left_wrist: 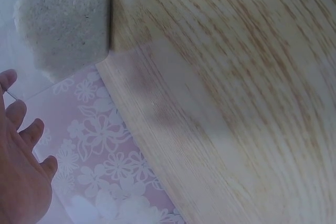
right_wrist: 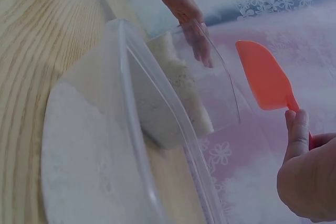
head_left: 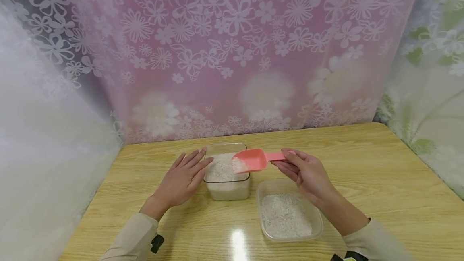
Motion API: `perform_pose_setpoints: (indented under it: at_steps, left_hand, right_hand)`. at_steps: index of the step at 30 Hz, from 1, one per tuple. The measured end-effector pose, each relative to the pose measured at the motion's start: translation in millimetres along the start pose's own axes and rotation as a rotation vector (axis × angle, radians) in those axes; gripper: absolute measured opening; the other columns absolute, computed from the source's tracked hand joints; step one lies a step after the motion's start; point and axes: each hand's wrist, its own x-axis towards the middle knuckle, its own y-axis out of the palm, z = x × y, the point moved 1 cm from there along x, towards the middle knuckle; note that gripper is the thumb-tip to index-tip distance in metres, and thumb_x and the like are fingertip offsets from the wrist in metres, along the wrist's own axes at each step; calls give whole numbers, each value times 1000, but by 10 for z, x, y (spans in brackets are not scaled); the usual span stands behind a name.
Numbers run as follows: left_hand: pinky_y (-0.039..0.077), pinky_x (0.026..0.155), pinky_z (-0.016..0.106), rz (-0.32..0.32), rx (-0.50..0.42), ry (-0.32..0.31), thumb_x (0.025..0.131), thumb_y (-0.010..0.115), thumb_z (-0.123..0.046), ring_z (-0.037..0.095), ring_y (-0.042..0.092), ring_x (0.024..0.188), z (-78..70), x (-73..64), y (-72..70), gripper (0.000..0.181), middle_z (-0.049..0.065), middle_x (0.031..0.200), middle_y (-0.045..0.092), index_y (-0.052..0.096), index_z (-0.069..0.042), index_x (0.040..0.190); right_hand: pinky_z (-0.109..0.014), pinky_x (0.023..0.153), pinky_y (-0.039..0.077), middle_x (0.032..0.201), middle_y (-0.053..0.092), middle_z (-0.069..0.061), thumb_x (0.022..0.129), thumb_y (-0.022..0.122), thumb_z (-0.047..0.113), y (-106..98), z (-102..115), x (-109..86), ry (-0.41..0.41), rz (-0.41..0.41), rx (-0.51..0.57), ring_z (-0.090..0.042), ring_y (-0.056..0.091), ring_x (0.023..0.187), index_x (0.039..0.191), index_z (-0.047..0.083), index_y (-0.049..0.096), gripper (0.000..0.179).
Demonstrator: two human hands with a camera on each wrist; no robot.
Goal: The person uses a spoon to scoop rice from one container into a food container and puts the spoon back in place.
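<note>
My right hand (head_left: 311, 174) pinches the handle of a pink-red scoop (head_left: 256, 158), held level with some rice at its lip. The scoop overlaps the right side of a clear, dark-rimmed container (head_left: 229, 192) filled deep with white rice (head_left: 222, 166). In the right wrist view the scoop (right_wrist: 262, 77) is above that container's rim. My left hand (head_left: 185, 182), fingers stretched out, touches the container's left rim. Nearer me is a clear plastic tub (head_left: 318, 220) with a shallower layer of rice (head_left: 286, 216), partly beneath my right hand.
Everything stands on a wood-grain table (head_left: 380, 180). A pink flowered curtain (head_left: 253, 51) hangs along the far edge, with pale curtains at both sides. The plastic tub sits close to the right front of the dark-rimmed container.
</note>
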Motion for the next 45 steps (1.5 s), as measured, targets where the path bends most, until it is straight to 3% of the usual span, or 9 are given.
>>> perform_pose_setpoints:
  at_steps: [4,11,22,32,38,45]
  left_hand:
    - [8,115,46,9,-19,-8,106,31,-36,18,16,143,5,-3,9,44,-5,157,17,37,-28,149]
    - [9,115,47,0,-17,-9,106,32,-34,18,16,143,20,-12,12,44,-4,157,19,37,-28,149]
    - [8,115,46,-3,-32,-1,106,33,-33,19,18,143,-1,11,4,43,-3,157,19,39,-26,148]
    - [8,115,47,-9,-46,3,106,31,-34,22,19,143,7,7,25,44,-3,157,18,40,-25,148]
    - [8,115,47,-14,-51,6,106,32,-33,20,17,143,13,6,42,44,-4,158,17,38,-26,149]
    - [7,115,46,-9,-50,-3,106,31,-34,19,16,143,21,-8,51,44,-3,158,17,37,-28,149]
  right_hand:
    - [-27,86,51,98,70,-15,97,58,11,-119,53,-80,-8,21,41,-19,69,91,110,5,64,16]
    - [-27,84,51,100,70,-17,98,56,10,-329,92,-211,-2,40,67,-20,69,91,109,5,67,16]
    - [-29,87,51,105,68,-19,102,45,5,-917,161,-533,24,84,151,-24,67,99,110,2,69,26]
    - [-32,87,51,107,68,-16,103,42,5,-1253,186,-751,7,47,83,-24,66,101,110,4,70,29]
    - [-34,85,52,106,69,-16,103,40,5,-1317,228,-794,-53,45,-35,-25,67,98,111,7,70,31]
    - [-33,83,52,104,70,-15,102,43,5,-1306,278,-809,-66,25,-85,-25,67,96,110,8,71,29]
